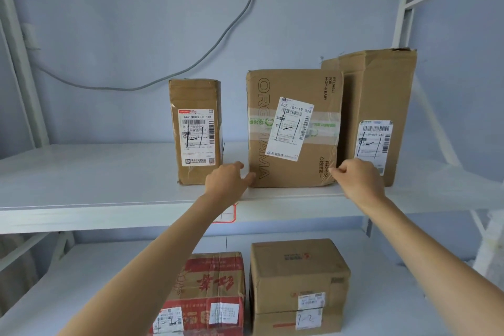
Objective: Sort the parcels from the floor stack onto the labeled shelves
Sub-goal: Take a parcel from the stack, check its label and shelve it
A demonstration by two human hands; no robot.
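The middle box stands upright on the upper shelf, near its front edge, label facing me. To its left there is a gap before the narrow box, and beyond that the shelf runs bare out to the left post. On its right it sits just beside the tall box, which stands a little behind it and partly hidden by it.

Both my arms reach up and forward. My left hand rests at the box's lower left corner, fingers loosely bent, the thumb touching the edge. My right hand is at the lower right edge, fingers curled; whether it pinches the edge I cannot tell.

On the lower shelf a red box sits beside two stacked brown boxes.
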